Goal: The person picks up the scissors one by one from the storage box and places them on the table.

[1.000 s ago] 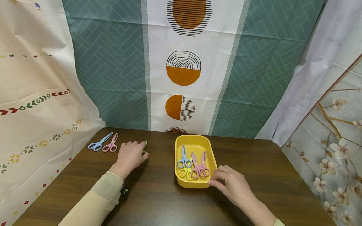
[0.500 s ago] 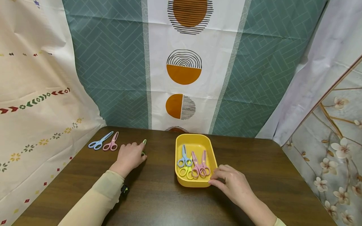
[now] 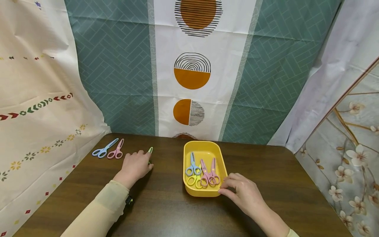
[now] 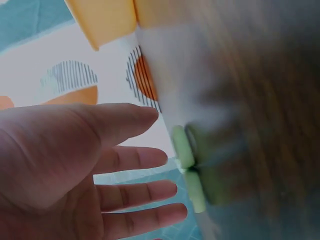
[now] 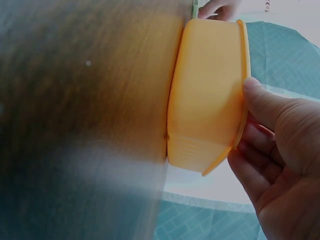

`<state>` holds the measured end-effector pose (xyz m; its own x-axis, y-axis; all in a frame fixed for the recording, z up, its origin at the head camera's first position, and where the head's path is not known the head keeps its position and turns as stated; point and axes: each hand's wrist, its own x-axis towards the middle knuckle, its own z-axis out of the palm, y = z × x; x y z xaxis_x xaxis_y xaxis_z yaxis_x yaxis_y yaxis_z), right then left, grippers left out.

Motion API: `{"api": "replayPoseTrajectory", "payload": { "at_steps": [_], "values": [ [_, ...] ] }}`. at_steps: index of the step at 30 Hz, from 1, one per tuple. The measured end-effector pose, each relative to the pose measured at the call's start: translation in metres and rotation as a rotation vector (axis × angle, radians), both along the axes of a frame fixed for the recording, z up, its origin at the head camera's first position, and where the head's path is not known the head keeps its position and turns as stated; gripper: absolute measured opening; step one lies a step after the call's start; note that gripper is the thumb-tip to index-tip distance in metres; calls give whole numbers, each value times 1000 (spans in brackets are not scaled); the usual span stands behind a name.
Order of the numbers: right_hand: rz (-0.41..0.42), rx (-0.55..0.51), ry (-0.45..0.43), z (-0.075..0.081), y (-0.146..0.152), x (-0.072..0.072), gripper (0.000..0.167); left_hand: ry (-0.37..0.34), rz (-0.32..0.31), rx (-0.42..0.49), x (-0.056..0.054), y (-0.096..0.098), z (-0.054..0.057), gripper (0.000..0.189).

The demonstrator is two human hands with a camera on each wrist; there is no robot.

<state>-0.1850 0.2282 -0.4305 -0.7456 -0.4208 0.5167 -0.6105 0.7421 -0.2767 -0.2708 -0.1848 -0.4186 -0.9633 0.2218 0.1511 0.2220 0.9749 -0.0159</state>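
My left hand [image 3: 134, 167] is over a pair of green scissors [image 3: 150, 150] lying on the table, hiding most of it from the head view. In the left wrist view, the green handle loops [image 4: 184, 147] sit just beyond the fingertips, and the fingers and thumb are stretched out without curling round them. My right hand [image 3: 245, 195] pinches the rim of a yellow plastic tray [image 3: 204, 193] at its near right corner, thumb on the near side. Inside the tray lie blue scissors [image 3: 192, 164], yellow scissors [image 3: 192, 180] and two pink pairs, overlapping at the handles.
Blue scissors [image 3: 105, 148] and pink scissors [image 3: 117, 150] lie side by side at the table's far left corner. Patterned cloth [image 3: 195, 98] hangs behind the dark wooden table [image 3: 165, 207], with more cloth at both sides.
My left hand has shifted slightly left, and the green scissors under it have slid a little the same way. The right hand and the tray stay where they were.
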Motion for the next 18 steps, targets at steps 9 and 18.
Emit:
{"api": "replayPoseTrajectory", "payload": {
  "at_steps": [9,18],
  "values": [
    [11,-10,37,3,-2,0,26,-18,-77,-47,21,1,3,41],
    [0,-8,22,0,-3,2,23,-119,-91,-86,24,-1,4,51]
  ]
}}
